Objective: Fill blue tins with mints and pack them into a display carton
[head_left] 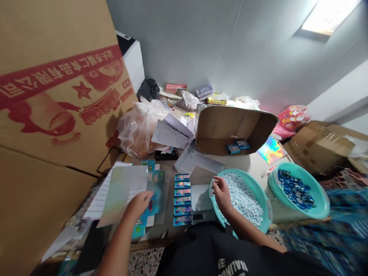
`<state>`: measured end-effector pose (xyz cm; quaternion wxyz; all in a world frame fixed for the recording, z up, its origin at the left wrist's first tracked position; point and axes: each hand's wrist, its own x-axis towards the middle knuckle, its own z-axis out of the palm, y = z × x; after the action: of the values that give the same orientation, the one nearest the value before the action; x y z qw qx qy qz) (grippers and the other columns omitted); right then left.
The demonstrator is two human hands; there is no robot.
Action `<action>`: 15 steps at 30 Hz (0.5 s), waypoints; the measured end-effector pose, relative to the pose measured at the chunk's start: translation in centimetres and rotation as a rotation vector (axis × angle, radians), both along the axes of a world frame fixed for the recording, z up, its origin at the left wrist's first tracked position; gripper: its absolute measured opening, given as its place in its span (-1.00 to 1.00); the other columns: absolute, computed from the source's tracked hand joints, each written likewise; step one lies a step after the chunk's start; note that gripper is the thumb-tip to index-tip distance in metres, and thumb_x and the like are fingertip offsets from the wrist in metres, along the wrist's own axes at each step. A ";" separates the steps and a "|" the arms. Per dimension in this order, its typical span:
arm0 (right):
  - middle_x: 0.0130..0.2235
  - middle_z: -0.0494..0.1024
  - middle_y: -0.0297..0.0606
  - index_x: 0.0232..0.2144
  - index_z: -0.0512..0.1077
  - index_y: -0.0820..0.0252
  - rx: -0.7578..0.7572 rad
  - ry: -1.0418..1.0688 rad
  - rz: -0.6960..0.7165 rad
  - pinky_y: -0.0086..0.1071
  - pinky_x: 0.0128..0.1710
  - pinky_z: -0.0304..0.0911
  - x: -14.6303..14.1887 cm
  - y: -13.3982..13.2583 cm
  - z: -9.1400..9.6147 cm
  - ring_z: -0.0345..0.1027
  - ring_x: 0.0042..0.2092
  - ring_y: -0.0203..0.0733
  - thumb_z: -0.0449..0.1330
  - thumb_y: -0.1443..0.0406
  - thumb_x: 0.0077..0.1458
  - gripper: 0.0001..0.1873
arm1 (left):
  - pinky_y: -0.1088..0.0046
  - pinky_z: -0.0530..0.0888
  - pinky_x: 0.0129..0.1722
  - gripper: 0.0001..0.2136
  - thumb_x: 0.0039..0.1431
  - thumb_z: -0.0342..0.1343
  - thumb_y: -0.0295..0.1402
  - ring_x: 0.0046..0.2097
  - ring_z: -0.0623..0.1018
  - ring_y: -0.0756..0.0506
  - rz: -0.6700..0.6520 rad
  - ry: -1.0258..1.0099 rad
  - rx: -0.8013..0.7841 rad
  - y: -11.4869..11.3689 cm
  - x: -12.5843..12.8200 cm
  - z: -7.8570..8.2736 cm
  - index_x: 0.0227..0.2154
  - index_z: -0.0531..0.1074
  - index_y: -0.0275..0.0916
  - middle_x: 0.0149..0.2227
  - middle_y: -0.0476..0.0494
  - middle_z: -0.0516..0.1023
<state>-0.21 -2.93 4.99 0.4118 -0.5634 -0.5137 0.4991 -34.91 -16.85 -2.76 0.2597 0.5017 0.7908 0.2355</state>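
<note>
My left hand point(141, 203) is over the right edge of a translucent plastic sheet point(123, 189) and a blue printed card sheet point(156, 184). Its fingers are drawn together at the tips; what they pinch, if anything, is hidden. Above the left rim of a teal basin point(266, 195) hangs my right hand point(222, 193), its fingers loosely bent and apart, holding nothing visible. Small pale-blue pellets point(244, 195) fill that basin. Between my hands, several small blue printed packs point(182, 201) lie in a column, beside a whitish translucent piece point(200, 197).
An open cardboard box point(227, 126) on its side holds small blue boxes point(238, 147). Farther right stands a second teal basin point(319, 191) of blue round pieces. A tall carton point(57, 126) walls off the left. Papers point(172, 132) and a plastic bag point(140, 126) lie behind.
</note>
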 end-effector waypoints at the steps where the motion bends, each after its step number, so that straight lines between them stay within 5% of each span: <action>1: -0.35 0.41 -0.29 -0.14 0.39 0.15 0.010 -0.006 -0.005 -0.37 -0.52 0.27 0.3 0.1 0.5 0.35 -0.40 -0.18 0.18 0.07 0.05 -0.62 | 0.22 0.49 -0.01 -0.77 0.24 0.15 -0.17 -0.12 0.59 -0.10 0.007 -0.015 -0.014 0.0 -0.8 1.0 -0.28 0.53 -0.25 -0.20 -0.14 0.62; 8: -0.28 0.44 -0.26 -0.21 0.46 0.18 0.130 -0.049 -0.029 -0.31 -0.33 0.31 1.3 1.0 2.6 0.37 -0.30 -0.16 0.33 0.16 -0.12 -0.61 | 0.38 0.35 -0.40 -0.62 -0.09 0.18 0.07 -0.37 0.53 -0.21 0.288 0.143 -0.004 0.0 -2.0 6.4 -0.65 0.35 -0.14 -0.49 -0.14 0.55; 11: -0.28 0.46 -0.25 -0.24 0.48 0.18 0.145 -0.017 -0.010 -0.33 -0.38 0.30 1.2 0.8 2.7 0.38 -0.33 -0.17 0.35 0.19 -0.15 -0.63 | 0.39 0.30 -0.45 -0.56 -0.12 0.16 0.14 -0.45 0.47 -0.16 0.267 0.112 -0.002 1.0 -1.2 7.3 -0.70 0.30 -0.14 -0.60 -0.09 0.47; 15: -0.33 0.44 -0.25 -0.48 0.38 0.15 0.179 0.077 0.024 -0.36 -0.45 0.31 1.9 1.4 2.9 0.37 -0.32 -0.16 0.29 0.20 -0.08 -0.82 | 0.41 0.42 -0.30 -0.65 -0.04 0.18 0.03 -0.33 0.55 -0.14 0.197 -0.017 -0.002 1.5 -1.9 8.6 -0.55 0.48 -0.18 -0.46 -0.07 0.59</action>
<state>1.71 -1.51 7.90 0.4739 -0.4984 -0.5469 0.4774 -36.79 -15.33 5.87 0.2428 0.4191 0.8344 0.2633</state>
